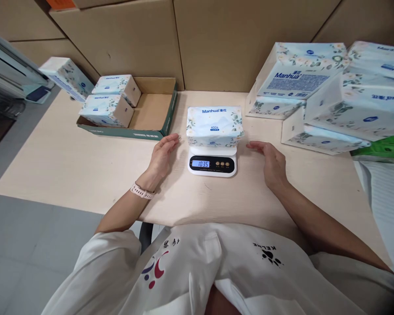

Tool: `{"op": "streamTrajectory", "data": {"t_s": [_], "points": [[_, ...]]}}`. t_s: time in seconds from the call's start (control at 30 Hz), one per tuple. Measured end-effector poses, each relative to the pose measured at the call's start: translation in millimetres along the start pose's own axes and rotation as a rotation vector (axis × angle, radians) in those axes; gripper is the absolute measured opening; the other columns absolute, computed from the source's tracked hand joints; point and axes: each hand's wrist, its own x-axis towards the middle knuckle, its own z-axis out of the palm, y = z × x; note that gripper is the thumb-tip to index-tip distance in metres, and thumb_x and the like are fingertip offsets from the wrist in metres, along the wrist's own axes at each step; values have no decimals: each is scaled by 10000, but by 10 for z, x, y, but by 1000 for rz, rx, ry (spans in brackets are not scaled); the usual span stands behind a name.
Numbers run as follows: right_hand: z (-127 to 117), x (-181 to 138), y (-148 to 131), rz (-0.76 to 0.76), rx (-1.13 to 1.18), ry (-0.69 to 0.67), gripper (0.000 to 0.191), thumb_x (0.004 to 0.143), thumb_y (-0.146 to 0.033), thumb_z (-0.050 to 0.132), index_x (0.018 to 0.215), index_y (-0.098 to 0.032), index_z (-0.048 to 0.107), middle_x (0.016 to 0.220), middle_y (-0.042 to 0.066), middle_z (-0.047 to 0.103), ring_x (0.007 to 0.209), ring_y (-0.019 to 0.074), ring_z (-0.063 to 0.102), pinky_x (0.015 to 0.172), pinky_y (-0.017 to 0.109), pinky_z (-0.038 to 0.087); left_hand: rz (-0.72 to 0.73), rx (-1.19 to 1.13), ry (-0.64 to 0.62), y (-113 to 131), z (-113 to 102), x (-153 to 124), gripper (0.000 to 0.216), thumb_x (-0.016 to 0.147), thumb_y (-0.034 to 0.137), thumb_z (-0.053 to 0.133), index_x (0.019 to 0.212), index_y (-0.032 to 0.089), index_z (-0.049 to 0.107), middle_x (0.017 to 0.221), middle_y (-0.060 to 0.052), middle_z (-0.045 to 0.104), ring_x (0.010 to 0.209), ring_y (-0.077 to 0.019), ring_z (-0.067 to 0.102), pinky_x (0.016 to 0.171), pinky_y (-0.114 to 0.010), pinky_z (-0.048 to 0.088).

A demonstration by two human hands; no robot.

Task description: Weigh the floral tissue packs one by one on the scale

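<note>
Bench (pixel 68 166) is wide and bare on my left down to its near edge, while the right is crowded by the stack of tissue packs (pixel 331 96) and the cardboard tray (pixel 151 118) sits back-left with two packs in it and free room. Weighing step, I judge: tissue pack (pixel 214 124) sits on the scale (pixel 212 164), display lit, reading about 103.5. Left hand (pixel 160 159) and right hand (pixel 272 162) lie flat either side, grip open, empty; next move likely needs both hands to lift the pack clear.
</note>
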Motion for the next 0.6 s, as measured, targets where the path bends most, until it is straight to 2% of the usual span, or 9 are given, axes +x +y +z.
{"op": "streamTrajectory", "data": {"t_s": [0.33,0.43,0.6], "points": [[-17,-5,-3,-5,-39,-14,568,1020,-758,452,999,-315,807,1191,56,829,1242,305,726,1218,579,511,4,12,-11,2,-2,-8,150,831,190,734,964,196,804,1168,-88,788,1182,-224,719,1307,-441,419],[-13,-17,-28,-46,-14,-24,514,1033,-721,478,1071,-300,770,1203,58,817,1249,283,722,1198,553,528,2,28,-12,0,-2,-8,164,819,200,740,971,189,799,1169,-96,788,1215,-236,716,1307,-454,412],[-15,-38,-52,-59,-17,-77,488,1050,-700,470,1158,-303,732,1295,64,787,1324,278,683,1228,552,476,-3,34,-15,7,0,-15,179,816,204,740,984,181,797,1170,-94,787,1217,-228,715,1302,-436,417]]}}
